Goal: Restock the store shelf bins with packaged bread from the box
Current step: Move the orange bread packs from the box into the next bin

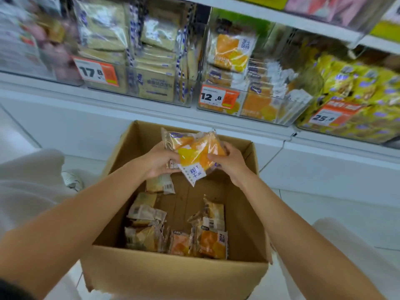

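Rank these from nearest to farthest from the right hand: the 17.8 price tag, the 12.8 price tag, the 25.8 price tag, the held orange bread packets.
From the right hand:
1. orange bread packets, in its grip.
2. 12.8 price tag, on the shelf above.
3. 25.8 price tag, upper right.
4. 17.8 price tag, far upper left.

Bread packs [194,154] — above box [173,276]

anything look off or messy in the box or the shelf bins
Nothing looks torn or spilled. The loose packets in the box lie jumbled, some barcode-side up and tilted. In the 12.8 bin the stacked packets lean at uneven angles rather than in a neat row.
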### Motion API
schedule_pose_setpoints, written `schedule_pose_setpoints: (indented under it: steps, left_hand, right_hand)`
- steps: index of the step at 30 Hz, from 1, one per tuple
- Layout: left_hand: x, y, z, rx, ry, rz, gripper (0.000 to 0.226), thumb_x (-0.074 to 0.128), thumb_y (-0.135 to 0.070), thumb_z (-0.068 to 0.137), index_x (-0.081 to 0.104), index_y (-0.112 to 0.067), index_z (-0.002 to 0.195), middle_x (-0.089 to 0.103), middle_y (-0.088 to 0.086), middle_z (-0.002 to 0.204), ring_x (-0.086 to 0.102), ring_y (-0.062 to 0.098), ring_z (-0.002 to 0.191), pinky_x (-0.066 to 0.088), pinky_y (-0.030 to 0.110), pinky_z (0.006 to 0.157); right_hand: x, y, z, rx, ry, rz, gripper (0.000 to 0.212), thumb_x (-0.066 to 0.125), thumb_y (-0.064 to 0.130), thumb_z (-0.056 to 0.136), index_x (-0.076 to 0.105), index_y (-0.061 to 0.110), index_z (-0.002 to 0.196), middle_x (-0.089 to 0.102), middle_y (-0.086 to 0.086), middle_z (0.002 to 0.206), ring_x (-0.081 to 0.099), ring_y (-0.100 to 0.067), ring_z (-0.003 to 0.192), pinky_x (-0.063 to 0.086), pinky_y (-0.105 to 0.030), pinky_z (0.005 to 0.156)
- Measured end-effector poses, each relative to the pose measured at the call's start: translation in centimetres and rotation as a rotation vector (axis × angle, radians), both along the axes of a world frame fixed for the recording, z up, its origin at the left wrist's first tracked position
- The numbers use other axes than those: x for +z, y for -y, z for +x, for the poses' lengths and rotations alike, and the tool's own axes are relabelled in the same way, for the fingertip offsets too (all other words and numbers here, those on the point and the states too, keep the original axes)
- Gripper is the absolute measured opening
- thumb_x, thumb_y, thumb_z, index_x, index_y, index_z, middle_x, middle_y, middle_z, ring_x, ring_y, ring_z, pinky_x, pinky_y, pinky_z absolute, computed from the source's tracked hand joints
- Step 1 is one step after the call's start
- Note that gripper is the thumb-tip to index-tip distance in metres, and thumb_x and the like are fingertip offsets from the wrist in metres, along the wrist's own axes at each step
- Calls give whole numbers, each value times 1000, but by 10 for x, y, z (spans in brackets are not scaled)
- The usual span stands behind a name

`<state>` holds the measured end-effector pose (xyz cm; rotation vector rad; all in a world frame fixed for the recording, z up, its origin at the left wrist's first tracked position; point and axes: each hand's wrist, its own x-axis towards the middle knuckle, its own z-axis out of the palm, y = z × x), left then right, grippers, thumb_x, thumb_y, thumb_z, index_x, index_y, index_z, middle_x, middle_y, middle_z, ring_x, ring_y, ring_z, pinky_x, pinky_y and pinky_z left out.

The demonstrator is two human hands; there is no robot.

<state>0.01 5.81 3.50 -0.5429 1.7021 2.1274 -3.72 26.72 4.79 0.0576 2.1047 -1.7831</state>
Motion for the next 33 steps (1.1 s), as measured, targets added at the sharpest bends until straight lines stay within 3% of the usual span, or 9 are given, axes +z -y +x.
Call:
schedule_pose_setpoints:
  steps: [3,5,8,12,17,21,23,28,33]
  left_hand:
    - [19,4,9,-124,-24,-18,39,70,-12,87,60,-15,124,70,12,120,67,28,112,53,47,94]
    - [32,1,13,-260,-22,-12,49,67,-44,83,60,-19,125,71,10,119,67,26,112,52,47,96]
    - [39,-5,11,-270,-22,-26,54,59,-55,87,59,-20,128,72,9,115,70,23,106,55,43,91]
    - [40,3,5,39,22,152,55,65,-46,88,53,-15,131,70,15,117,70,29,104,57,46,86]
    - [52,1,2,-28,-85,144,45,41,-51,99,55,-17,126,63,20,126,64,34,114,50,50,101]
    - [76,-22,-16,-15,-308,-158,67,45,-78,81,59,-24,119,69,15,114,69,31,101,52,49,93]
    - [93,-32,-37,152,-432,-310,54,55,-70,84,57,-25,114,69,4,105,68,26,94,55,37,77]
    - [134,-38,-126,143,-613,-368,35,54,-42,99,50,-14,120,64,1,107,65,15,94,55,22,77]
    - [157,-37,-203,109,-713,-523,23,44,-41,96,51,-21,107,64,11,104,64,30,98,53,51,89]
  right_hand:
    - [30,2,-2,244,-218,338,63,73,-1,83,51,21,137,47,-1,136,60,-18,110,54,-17,65]
    - [46,10,-1,439,-356,530,83,74,0,81,37,33,148,7,4,161,45,-17,130,57,-26,72]
    - [59,26,9,518,-514,541,99,74,3,82,18,43,153,-13,14,162,33,-10,139,57,-30,82]
    - [54,26,9,78,-615,606,94,71,42,86,11,29,156,3,2,164,14,-14,148,29,-34,113]
    - [61,25,6,205,-221,351,36,42,57,96,54,29,117,67,-4,111,66,-14,94,53,-27,81]
    - [63,24,-20,-26,-421,256,33,52,58,92,62,28,105,69,7,92,67,-9,84,54,-29,76]
    - [69,21,-42,-105,-502,194,39,55,60,90,62,29,113,70,9,99,67,-5,89,55,-27,78]
    - [103,10,-111,-195,-629,149,59,60,64,84,52,19,122,64,13,107,62,0,95,51,-17,77]
    - [127,14,-179,-343,-733,198,43,69,43,87,46,13,109,51,18,88,50,9,76,37,-1,58]
